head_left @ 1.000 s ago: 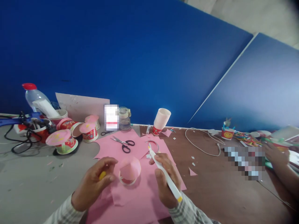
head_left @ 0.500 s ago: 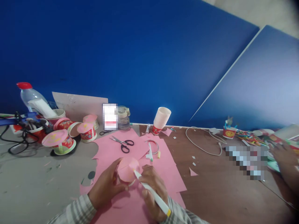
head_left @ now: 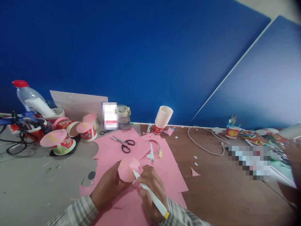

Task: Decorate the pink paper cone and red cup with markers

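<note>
My left hand [head_left: 109, 186] is wrapped round a paper cup topped with a pink paper disc [head_left: 128, 169], tilted toward me on the pink paper sheets [head_left: 164, 175]. My right hand [head_left: 150, 188] grips a white marker with a yellow end [head_left: 150, 194]; its tip touches the right edge of the pink disc. Just beyond the cup lie another marker [head_left: 151, 152] and a small yellow cap [head_left: 160, 154].
Black-handled scissors [head_left: 123, 144] lie on the pink paper. A stack of paper cups [head_left: 162, 119] leans at the back. Decorated cups [head_left: 58, 141], a bottle [head_left: 33, 100] and cables crowd the left. A white cable [head_left: 207, 141] and another person's hand [head_left: 293, 150] are on the right.
My left hand put down the yellow cap and took hold of the cup. My right hand brought the marker down to the pink disc's edge. The second marker now lies on the paper.
</note>
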A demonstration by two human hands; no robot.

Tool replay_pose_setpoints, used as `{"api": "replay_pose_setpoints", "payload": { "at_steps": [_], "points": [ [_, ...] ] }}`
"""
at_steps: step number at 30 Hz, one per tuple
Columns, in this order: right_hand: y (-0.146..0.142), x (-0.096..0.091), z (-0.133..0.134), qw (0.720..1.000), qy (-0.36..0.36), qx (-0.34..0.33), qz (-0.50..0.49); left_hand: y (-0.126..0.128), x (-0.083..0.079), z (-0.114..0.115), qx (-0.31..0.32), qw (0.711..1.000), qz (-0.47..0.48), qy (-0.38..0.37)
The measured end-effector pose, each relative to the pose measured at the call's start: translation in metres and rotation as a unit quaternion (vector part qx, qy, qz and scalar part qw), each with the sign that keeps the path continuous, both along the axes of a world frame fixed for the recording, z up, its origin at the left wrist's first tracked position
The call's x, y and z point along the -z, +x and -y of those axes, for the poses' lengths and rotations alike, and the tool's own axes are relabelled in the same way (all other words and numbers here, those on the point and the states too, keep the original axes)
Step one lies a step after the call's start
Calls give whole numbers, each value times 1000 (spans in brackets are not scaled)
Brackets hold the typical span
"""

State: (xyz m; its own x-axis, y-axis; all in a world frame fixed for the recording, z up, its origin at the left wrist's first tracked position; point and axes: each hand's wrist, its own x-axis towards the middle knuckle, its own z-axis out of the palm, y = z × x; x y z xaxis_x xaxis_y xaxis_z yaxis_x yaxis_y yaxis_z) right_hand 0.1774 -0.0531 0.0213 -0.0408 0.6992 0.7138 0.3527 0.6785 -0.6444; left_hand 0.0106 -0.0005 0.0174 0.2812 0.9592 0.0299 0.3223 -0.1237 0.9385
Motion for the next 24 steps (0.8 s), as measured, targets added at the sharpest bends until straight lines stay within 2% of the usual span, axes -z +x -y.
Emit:
{"api": "replay_pose_setpoints", "payload": {
  "at_steps": [5,19,24],
  "points": [
    [0,-7,-1,1000,23,2,9,1,-3,1,0,998,-36,42],
    [0,-3,-2,1000,22,-14,4,0,-2,1,-2,998,-38,55],
    [0,0,-3,1000,11,-7,13,3,-5,2,2,999,-31,31]
  ]
}}
